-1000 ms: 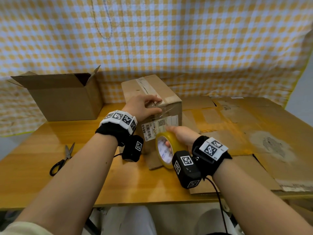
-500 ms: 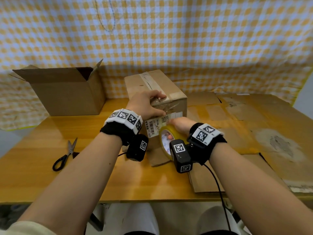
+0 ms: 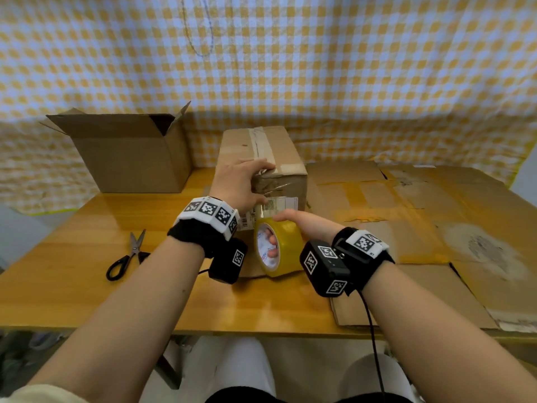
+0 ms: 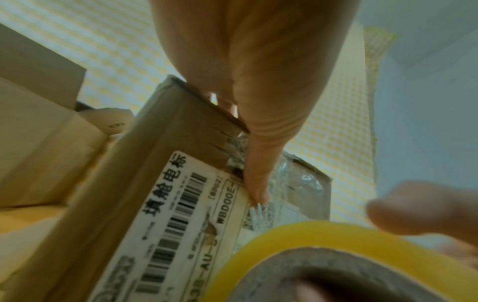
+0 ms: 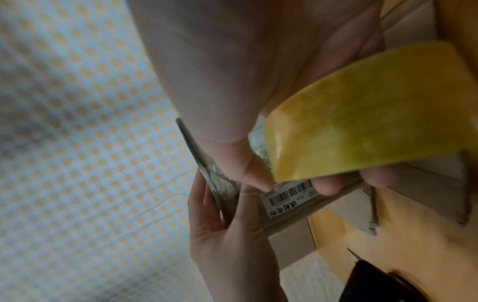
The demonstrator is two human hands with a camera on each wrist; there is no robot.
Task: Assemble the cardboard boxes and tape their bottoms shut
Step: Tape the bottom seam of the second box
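Tape roll held just below the box's near face, at 6 o'clock from the hand bracing it

The closed cardboard box (image 3: 263,167) sits mid-table, its long axis running 12 to 6. The left hand (image 3: 239,184) grips its near top edge, thumb pressed on the front face. The right hand (image 3: 302,225) holds the yellow tape roll (image 3: 280,247), fingers curled through its core. The roll stands on edge, just below the left thumb; I judge the tape must go up toward 12, along the box's seam.
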